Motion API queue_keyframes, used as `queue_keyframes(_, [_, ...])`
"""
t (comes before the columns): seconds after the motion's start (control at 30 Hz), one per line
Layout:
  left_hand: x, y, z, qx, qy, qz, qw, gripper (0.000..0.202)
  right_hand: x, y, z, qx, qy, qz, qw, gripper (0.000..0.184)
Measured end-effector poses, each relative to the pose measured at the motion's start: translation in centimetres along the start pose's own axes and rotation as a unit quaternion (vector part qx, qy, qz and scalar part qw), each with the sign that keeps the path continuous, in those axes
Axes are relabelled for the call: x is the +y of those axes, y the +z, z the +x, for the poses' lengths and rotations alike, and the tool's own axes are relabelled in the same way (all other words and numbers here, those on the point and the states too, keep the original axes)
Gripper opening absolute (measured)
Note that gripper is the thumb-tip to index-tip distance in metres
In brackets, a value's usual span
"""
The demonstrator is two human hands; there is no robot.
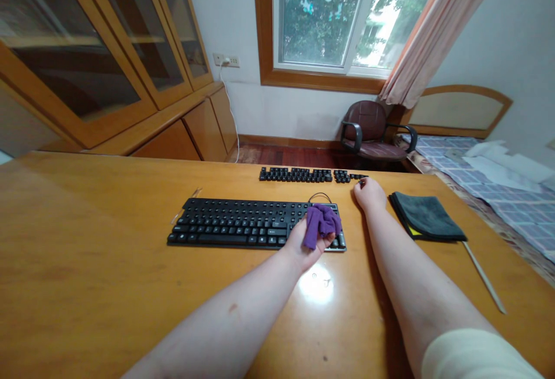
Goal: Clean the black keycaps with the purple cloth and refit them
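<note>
My left hand (303,245) is closed around a crumpled purple cloth (321,223) and rests over the right end of a black keyboard (243,223) lying on the wooden table (87,240). My right hand (369,193) lies farther back, fingers pinched at a small black keycap at the right end of a row of loose black keycaps (303,175). A thin wire loop (319,196) sits just behind the keyboard.
A folded dark grey cloth (427,216) with a yellow edge lies to the right, with a thin pale stick (484,278) beside it. Beyond the table are a dark red armchair (373,130), a bed (489,177), wooden glass-door cabinets (108,49) and a window (342,15).
</note>
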State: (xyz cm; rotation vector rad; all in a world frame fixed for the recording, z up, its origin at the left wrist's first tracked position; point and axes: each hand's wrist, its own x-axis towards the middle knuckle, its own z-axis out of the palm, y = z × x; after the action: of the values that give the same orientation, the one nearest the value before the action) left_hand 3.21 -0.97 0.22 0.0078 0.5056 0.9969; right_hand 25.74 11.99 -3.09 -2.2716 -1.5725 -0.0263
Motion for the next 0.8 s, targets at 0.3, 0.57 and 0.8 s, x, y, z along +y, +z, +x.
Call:
queue_keyframes(0.3, [-0.08, -0.09, -0.03, 0.006, 0.001, 0.01, 1.0, 0.022, -0.34, -0.04, 0.83, -0.022, -0.011, 0.014, 1.0, 0.037])
queue_keyframes(0.57, [-0.04, -0.17, -0.03, 0.0, -0.003, 0.005, 1.0, 0.023, -0.04, 0.28, 0.98, -0.013, -0.026, 0.032, 0.999, 0.039])
queue_keyframes(0.8, [-0.02, 0.08, -0.21, 0.018, 0.001, 0.008, 1.0, 0.024, 0.35, 0.23, 0.71, 0.014, -0.04, 0.054, 0.998, 0.029])
